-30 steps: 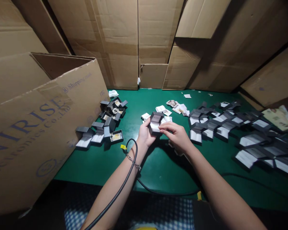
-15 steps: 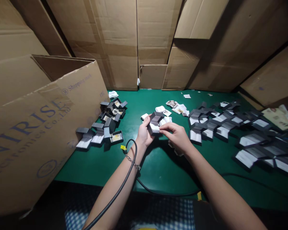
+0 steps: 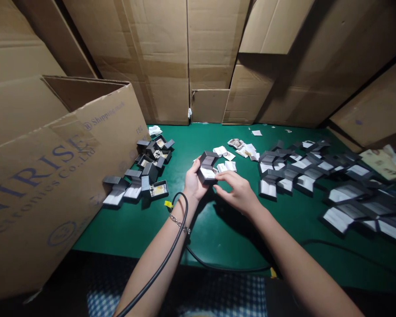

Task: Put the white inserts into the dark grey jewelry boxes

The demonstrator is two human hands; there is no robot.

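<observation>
The left hand [image 3: 193,182] is wrapped round a small dark box [image 3: 207,166], thumb on its far-left side and fingers under it, and holds it just above the middle of the green table [image 3: 218,229]. The box is open, with its lid tipped back toward the far edge and a white pad showing inside. The right hand [image 3: 237,193] sits just beside it on the near right. Its fingers are loosely curled, with the thumb apart from the forefinger. The forefinger tip seems to touch the box's right rim, though the view is too small to be sure, and it pinches nothing that shows. A chain bracelet [image 3: 180,222] circles the left wrist, and a black cable [image 3: 176,240] loops over that forearm and trails along the near edge. Toward the left edge a pile [image 3: 141,176] of open boxes lies against a big tilted carton [image 3: 53,176] with blue print. A wider spread of open boxes [image 3: 317,176] covers the right half, out to the right edge. Between them, just beyond the hands, lie white slips [image 3: 231,154]. More cardboard [image 3: 188,53] stands along the far edge.
</observation>
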